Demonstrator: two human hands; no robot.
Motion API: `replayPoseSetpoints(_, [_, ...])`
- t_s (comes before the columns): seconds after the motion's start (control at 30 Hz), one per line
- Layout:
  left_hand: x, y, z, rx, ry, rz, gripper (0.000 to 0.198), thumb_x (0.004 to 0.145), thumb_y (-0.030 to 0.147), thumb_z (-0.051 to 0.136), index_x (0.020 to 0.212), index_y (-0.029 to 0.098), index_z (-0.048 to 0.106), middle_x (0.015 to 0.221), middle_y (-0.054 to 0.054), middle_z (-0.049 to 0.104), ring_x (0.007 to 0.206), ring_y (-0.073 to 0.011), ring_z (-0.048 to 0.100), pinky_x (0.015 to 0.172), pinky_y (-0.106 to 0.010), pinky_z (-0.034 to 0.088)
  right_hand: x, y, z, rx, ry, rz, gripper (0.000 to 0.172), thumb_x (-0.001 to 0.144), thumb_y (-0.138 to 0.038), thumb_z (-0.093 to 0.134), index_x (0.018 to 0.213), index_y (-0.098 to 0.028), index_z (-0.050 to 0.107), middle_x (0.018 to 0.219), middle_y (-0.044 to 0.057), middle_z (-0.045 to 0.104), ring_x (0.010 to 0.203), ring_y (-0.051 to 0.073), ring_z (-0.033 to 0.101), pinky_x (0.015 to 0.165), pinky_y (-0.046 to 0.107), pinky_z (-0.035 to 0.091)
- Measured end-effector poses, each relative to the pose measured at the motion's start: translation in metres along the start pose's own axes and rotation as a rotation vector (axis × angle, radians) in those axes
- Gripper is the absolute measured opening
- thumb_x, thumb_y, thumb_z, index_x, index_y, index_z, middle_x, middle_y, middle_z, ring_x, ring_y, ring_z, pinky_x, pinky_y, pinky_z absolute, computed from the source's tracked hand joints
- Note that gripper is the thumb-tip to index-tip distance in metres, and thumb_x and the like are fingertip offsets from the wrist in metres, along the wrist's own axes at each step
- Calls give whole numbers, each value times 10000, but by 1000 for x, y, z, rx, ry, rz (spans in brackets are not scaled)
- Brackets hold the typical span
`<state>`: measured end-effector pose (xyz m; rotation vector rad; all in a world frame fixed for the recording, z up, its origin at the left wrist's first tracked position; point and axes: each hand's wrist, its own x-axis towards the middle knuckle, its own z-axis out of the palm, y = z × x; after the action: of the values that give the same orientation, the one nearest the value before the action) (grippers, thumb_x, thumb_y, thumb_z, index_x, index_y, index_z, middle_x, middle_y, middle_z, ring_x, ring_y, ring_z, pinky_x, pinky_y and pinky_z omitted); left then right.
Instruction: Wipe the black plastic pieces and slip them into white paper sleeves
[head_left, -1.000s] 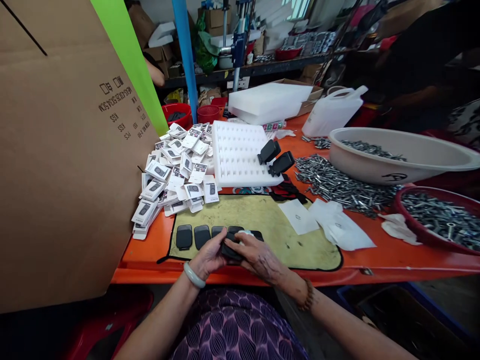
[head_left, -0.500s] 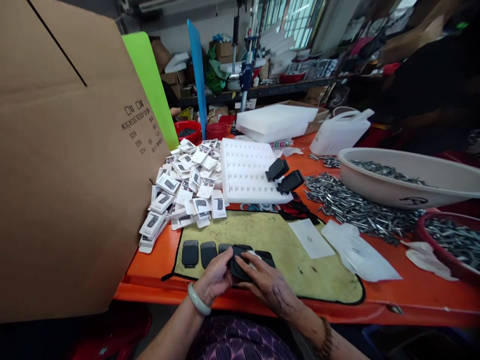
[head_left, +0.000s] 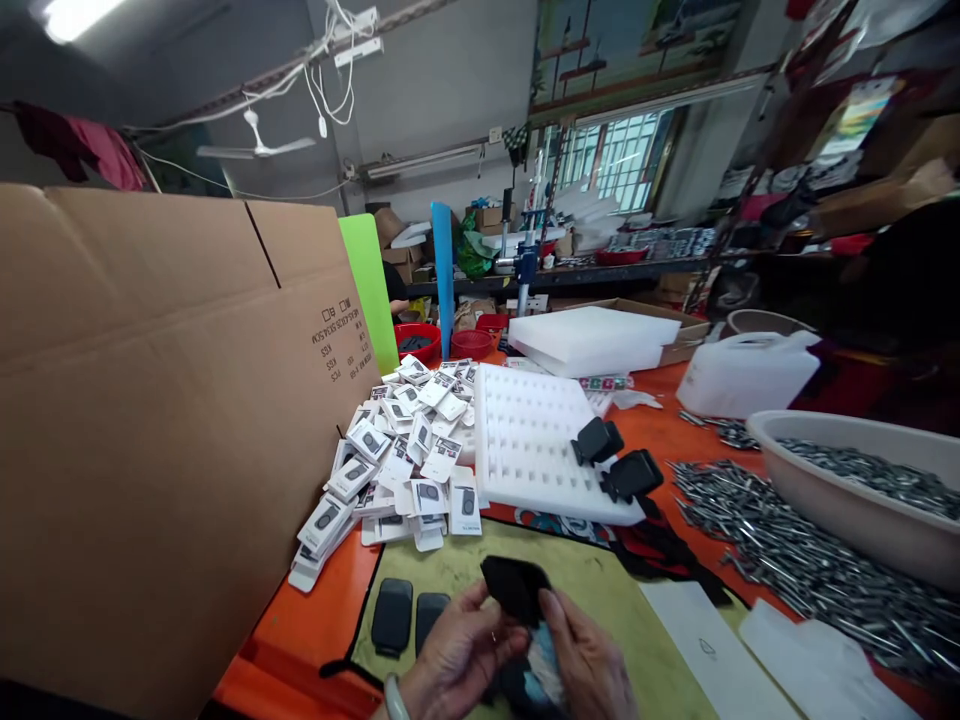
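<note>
My left hand [head_left: 465, 655] is closed, its thumb and fingers pinching the lower edge of a flat black rounded-corner device [head_left: 516, 586]. The right hand [head_left: 589, 665] grips the device's right edge with its thumb on top. A whitish-blue cloth [head_left: 545, 662] is bunched in my right hand, below the device. On the yellow-green mat [head_left: 592, 575] beneath lie similar black devices; one [head_left: 392, 615] is fully in sight at the left, and another [head_left: 430, 612] is partly covered by my left hand. Anything more under my hands is hidden.
Small white printed boxes [head_left: 420, 440] are heaped beside a large cardboard carton [head_left: 172, 450]. A white foam tray [head_left: 525, 440] has two black devices [head_left: 631, 475] standing at its right edge. Metal parts [head_left: 795, 540] lie right, near a pale basin [head_left: 840, 490]. Paper [head_left: 705, 640] covers the mat's right.
The view has tilted upward, so the scene sits lower. The black device is raised from the mat and tipped up between both hands, and the cloth shows more below it.
</note>
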<state>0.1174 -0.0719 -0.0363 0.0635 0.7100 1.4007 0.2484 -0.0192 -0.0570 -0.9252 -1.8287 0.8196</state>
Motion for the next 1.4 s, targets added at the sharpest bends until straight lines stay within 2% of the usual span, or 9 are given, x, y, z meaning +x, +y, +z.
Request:
replayPoseSetpoints(0.37, [33, 13, 17, 462, 20, 187, 431, 568, 393, 870, 817, 92, 686, 772, -65, 664, 639, -120, 589, 568, -221, 485, 32, 0, -27, 165, -60, 348, 492, 828, -634, 439, 644, -221, 632, 605, 46, 630, 586, 200, 586, 539, 277, 493])
replayPoseSetpoints(0.67, [179, 95, 88, 964, 270, 365, 137, 728, 173, 732, 744, 78, 634, 734, -75, 655, 604, -119, 603, 585, -248, 536, 22, 50, -77, 286, 101, 723, 472, 681, -631, 622, 846, -192, 676, 676, 15, 655, 479, 150, 564, 439, 252, 446])
replayPoseSetpoints(0.73, [209, 107, 100, 1024, 313, 403, 90, 760, 113, 678, 828, 76, 633, 828, -92, 668, 665, -127, 630, 633, -247, 542, 26, 55, -97, 212, 189, 723, 447, 693, -610, 616, 846, -195, 681, 682, 14, 669, 481, 154, 568, 452, 261, 453])
replayPoseSetpoints(0.83, [235, 115, 111, 1138, 395, 467, 309, 771, 85, 643, 1076, 87, 591, 1011, -136, 659, 796, -188, 667, 698, -298, 545, 50, 64, -128, 4, 270, 633, 394, 685, -567, 611, 811, -205, 702, 697, 30, 704, 605, 197, 630, 570, 291, 492])
replayPoseSetpoints(1.0, [230, 102, 119, 1434, 487, 704, 623, 751, 111, 668, 1329, 165, 443, 1337, -191, 482, 1205, -312, 526, 967, -413, 436, 107, 94, -150, -309, 386, 382, 319, 691, -515, 564, 730, -224, 687, 763, 54, 728, 746, 233, 652, 746, 334, 478])
replayPoseSetpoints(1.07, [221, 86, 116, 1761, 396, 864, 528, 807, 145, 607, 1314, 141, 458, 1340, -203, 464, 1209, -312, 515, 988, -423, 414, 126, 105, -144, -393, 375, 318, 301, 736, -483, 530, 732, -221, 677, 800, 62, 731, 767, 228, 649, 758, 326, 465])
replayPoseSetpoints(1.13, [216, 66, 110, 2124, 131, 919, 379, 853, 176, 546, 1227, 119, 532, 1285, -196, 512, 1157, -297, 546, 976, -427, 421, 139, 111, -134, -480, 348, 286, 292, 782, -436, 501, 754, -204, 675, 834, 81, 732, 784, 226, 645, 754, 316, 451])
replayPoseSetpoints(1.27, [218, 29, 84, 2389, -350, 763, 350, 827, 252, 616, 1171, 193, 602, 1369, -119, 515, 1297, -332, 428, 1074, -516, 315, 148, 113, -113, -728, 314, 313, 253, 834, -369, 510, 802, -174, 668, 857, 121, 718, 760, 214, 624, 672, 290, 390])
replayPoseSetpoints(1.4, [228, 10, 61, 2390, -426, 618, 498, 871, 219, 535, 1364, 254, 477, 1519, -87, 367, 1440, -375, 164, 1130, -621, 84, 148, 109, -102, -806, 314, 367, 261, 847, -349, 501, 680, -182, 611, 719, 101, 672, 669, 189, 577, 605, 280, 315])
